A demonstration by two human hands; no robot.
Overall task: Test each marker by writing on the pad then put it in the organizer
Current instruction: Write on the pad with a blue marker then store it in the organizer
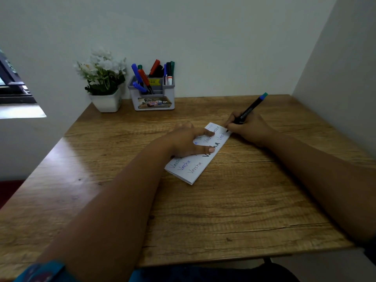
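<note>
The pad lay diagonally on the table, pinned flat by the left hand with fingers spread wide. The right hand had its fingers closed around a black marker, tip touching the pad's far corner. The organizer, stocked with markers, stood against the wall beside a potted plant.

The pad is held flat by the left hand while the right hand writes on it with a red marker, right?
Not quite: the marker is black with a teal end, not red, as the head view shows. The left hand does hold the pad flat while the right hand writes.
</note>
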